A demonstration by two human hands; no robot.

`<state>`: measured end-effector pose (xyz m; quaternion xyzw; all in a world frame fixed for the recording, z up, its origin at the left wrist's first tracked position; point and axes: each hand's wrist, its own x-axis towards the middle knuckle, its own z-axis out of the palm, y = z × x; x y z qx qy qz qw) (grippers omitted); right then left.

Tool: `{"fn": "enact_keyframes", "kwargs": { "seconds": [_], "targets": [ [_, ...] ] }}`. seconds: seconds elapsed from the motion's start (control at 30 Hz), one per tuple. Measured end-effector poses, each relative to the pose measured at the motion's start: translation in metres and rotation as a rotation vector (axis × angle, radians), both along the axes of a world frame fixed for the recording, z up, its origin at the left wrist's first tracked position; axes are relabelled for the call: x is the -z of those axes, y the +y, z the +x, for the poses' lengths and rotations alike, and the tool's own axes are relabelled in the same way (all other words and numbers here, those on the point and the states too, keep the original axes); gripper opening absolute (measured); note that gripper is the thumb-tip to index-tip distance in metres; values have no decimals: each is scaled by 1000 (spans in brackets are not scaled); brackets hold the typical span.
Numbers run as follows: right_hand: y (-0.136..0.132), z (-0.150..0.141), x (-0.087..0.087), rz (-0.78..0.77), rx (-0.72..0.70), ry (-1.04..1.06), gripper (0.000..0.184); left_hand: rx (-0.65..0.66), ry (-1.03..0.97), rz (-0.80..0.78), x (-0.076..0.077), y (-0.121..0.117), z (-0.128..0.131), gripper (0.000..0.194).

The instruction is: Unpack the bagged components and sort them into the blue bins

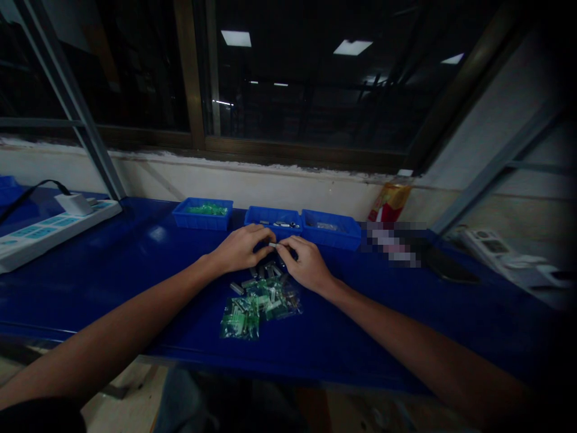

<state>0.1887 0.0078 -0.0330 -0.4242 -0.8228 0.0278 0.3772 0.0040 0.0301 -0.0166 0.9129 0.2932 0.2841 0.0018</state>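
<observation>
Between my two hands is a small, light metallic piece (pixel 273 245), too small to name exactly. My left hand (pixel 243 248) pinches it from the left, and the fingertips of my right hand (pixel 304 263) close on its other end. Just below my hands lie several short silvery metal pieces (pixel 237 288) on the blue table. Nearer to me is a pile of clear plastic packets with green markings (pixel 241 319), with small parts inside them.
Three blue bins stand along the back: one with green packets (pixel 202 214), one with metal parts (pixel 273 220), one with clear packets (pixel 331 228). A white power strip (pixel 58 228) lies left. A red and yellow bag (pixel 390 204) leans against the wall on the right.
</observation>
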Motion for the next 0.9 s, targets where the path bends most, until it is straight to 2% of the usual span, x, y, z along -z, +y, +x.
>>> {"fn": "enact_keyframes", "kwargs": {
  "seconds": [0.13,0.27,0.47,0.73,0.83,0.9],
  "targets": [
    [-1,0,1,2,1,21,12,-21,28,26,-4,-2,1,18],
    [-2,0,2,21,2,46,19,-43,69,28,-7,-2,1,28],
    [-3,-2,0,38,-38,42,5,-22,68,-32,-4,-1,0,28],
    [-4,-5,-2,-44,-45,116,17,23,10,7,-6,-4,-2,18],
    [-5,-5,-2,-71,-71,161,6,-9,24,13,-7,-5,0,23],
    [-7,-5,-3,-64,-91,182,10,-26,38,13,-8,-5,1,28]
  ]
}}
